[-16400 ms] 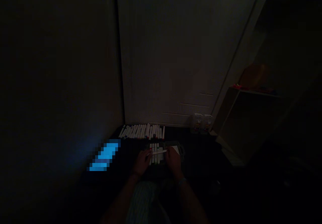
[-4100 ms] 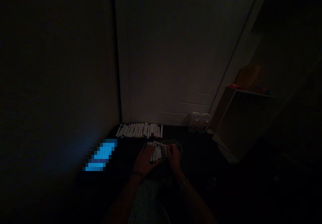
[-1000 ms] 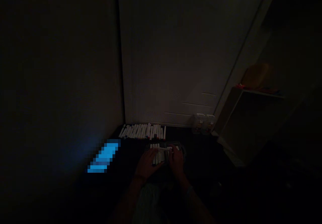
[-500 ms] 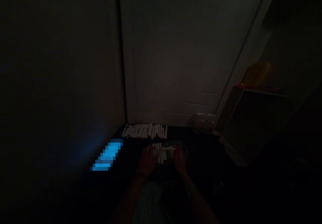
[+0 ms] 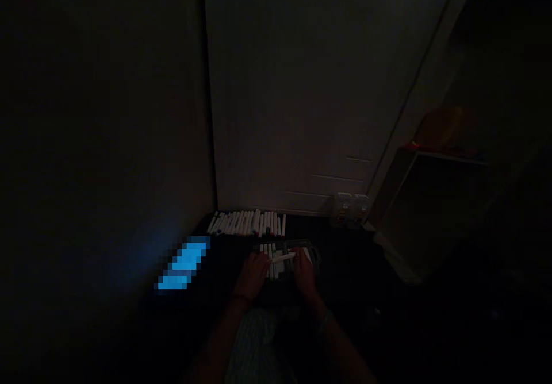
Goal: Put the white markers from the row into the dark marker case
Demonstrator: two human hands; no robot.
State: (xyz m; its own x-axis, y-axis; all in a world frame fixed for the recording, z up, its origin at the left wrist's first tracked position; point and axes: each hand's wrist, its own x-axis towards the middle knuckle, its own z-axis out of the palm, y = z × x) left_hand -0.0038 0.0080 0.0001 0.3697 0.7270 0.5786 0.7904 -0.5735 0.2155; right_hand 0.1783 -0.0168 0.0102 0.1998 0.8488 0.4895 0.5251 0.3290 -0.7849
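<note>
In the dim light a white marker [image 5: 283,257] is held between my two hands above an open, dark plastic case [image 5: 318,262]. My right hand [image 5: 304,272] pinches the marker's right end. My left hand [image 5: 255,270] has its fingers closed around the left end, which is tilted slightly lower. Several white markers [image 5: 265,250] lie side by side in the left part of the case, partly covered by my left hand. A pale piece shows in the right part, behind my right fingers.
Along the wall, a long row of white markers [image 5: 245,223] with coloured ends lies on the dark table [image 5: 345,263]. Two clear packages [image 5: 351,208] stand at the back right. A glowing blue pixelated screen [image 5: 183,264] is on the left. A shelf unit [image 5: 431,211] is on the right.
My right hand has moved a little left and the marker has tilted, its left end now lower. My left hand has shifted slightly along with it.
</note>
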